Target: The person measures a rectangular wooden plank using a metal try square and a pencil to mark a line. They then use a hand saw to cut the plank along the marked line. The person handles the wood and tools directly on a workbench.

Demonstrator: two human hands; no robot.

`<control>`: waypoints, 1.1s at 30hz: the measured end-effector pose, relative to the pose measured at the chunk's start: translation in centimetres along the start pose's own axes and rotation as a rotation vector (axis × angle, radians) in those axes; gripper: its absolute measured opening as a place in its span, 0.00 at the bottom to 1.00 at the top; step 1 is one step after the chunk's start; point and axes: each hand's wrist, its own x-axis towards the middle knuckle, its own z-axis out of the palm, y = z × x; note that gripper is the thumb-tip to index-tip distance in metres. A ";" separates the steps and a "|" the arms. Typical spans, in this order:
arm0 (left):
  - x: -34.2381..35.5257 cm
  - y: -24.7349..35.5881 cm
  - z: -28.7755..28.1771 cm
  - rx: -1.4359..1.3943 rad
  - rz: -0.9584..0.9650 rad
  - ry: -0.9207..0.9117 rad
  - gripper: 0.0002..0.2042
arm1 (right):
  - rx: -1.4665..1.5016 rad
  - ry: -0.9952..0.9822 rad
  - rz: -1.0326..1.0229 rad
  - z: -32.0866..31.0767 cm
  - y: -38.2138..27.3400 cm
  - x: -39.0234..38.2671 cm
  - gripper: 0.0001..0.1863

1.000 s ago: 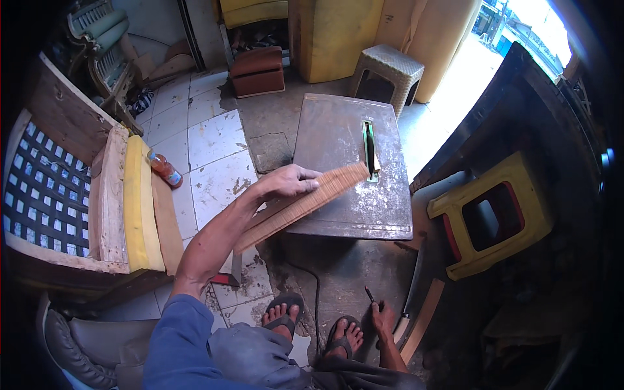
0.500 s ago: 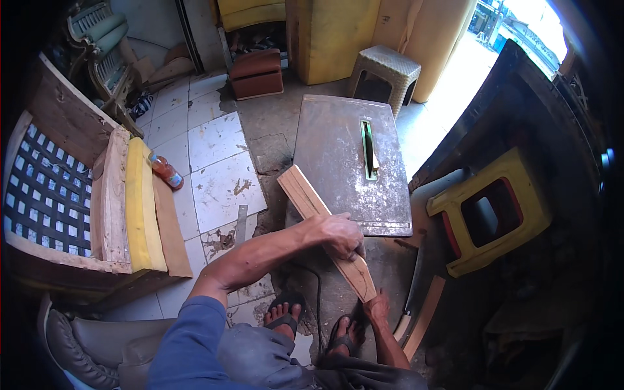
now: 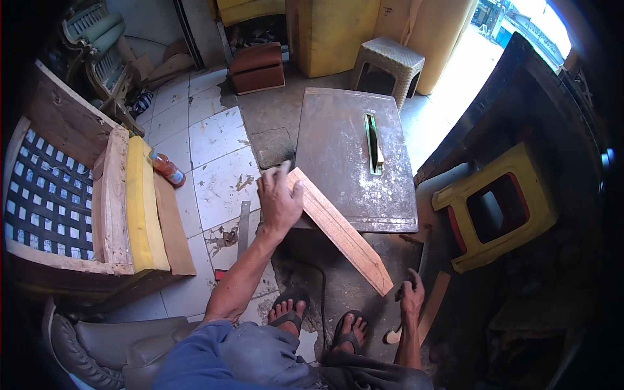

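Observation:
A wooden plank (image 3: 341,231) with pencil-like lines and an angled near end slants across the near left corner of a metal-topped saw table (image 3: 338,149). Beside its far end, my left hand (image 3: 281,203) has fingers spread and the thumb at the plank's edge. Whether that thumb presses on the wood I cannot tell. Near the plank's lower end, my right hand (image 3: 411,294) is held apart from it, fingers parted and holding nothing. A green-edged slot with a dark saw blade (image 3: 373,144) opens in the table top, with a small wood scrap (image 3: 380,158) beside it.
Left stands a wooden seat frame (image 3: 114,195) with dark webbing; a bottle (image 3: 168,169) lies beside it. A metal ruler (image 3: 244,227) is on the floor. Wood strips (image 3: 434,309) lie right, below a yellow stool (image 3: 494,208). A cord (image 3: 323,292) runs by my feet.
My left hand has gone from the plank's middle to its far end and spread its fingers. My right hand has come off the near end and moved right. The plank has shifted slightly right.

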 end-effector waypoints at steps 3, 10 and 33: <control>-1.1 -4.0 1.0 -0.168 -0.093 -0.208 0.22 | 0.228 -0.005 -0.125 -0.1 -6.7 0.5 0.25; -1.3 -2.8 1.7 -0.346 -0.164 -0.258 0.22 | -0.130 -0.110 -0.533 5.2 -11.6 -0.2 0.24; -2.1 -1.0 2.1 -0.250 -0.152 -0.226 0.18 | -0.180 -0.488 -0.209 6.5 -12.3 -6.7 0.24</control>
